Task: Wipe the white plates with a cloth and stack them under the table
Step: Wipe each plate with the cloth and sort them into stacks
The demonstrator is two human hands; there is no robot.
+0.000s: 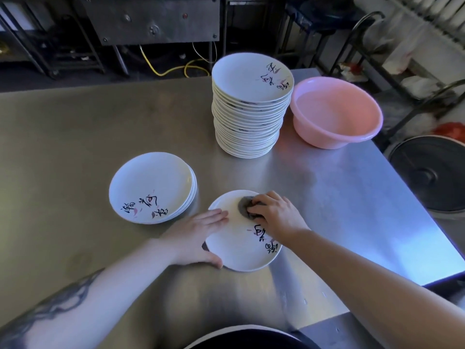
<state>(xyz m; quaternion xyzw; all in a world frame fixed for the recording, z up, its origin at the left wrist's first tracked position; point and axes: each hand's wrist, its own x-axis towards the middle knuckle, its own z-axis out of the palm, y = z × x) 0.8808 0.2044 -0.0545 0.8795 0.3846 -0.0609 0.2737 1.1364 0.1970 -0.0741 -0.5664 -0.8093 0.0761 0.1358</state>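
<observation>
A white plate (pixel 239 250) with black brush lettering lies on the steel table (pixel 75 137) right in front of me. My right hand (pixel 275 214) grips a bunched grey cloth (pixel 245 206) and presses it on the plate's far part. My left hand (pixel 198 235) holds the plate's left rim, fingers flat on top and thumb at the near edge. A short stack of the same plates (pixel 151 187) sits to the left. A tall stack of plates (pixel 251 107) stands behind.
A pink plastic basin (pixel 337 114) stands to the right of the tall stack, near the table's right edge. Beyond that edge on the floor are a round dark lid (pixel 430 172) and metal chair frames (pixel 364 34). Dark equipment and a yellow hose (pixel 163 69) lie behind the table.
</observation>
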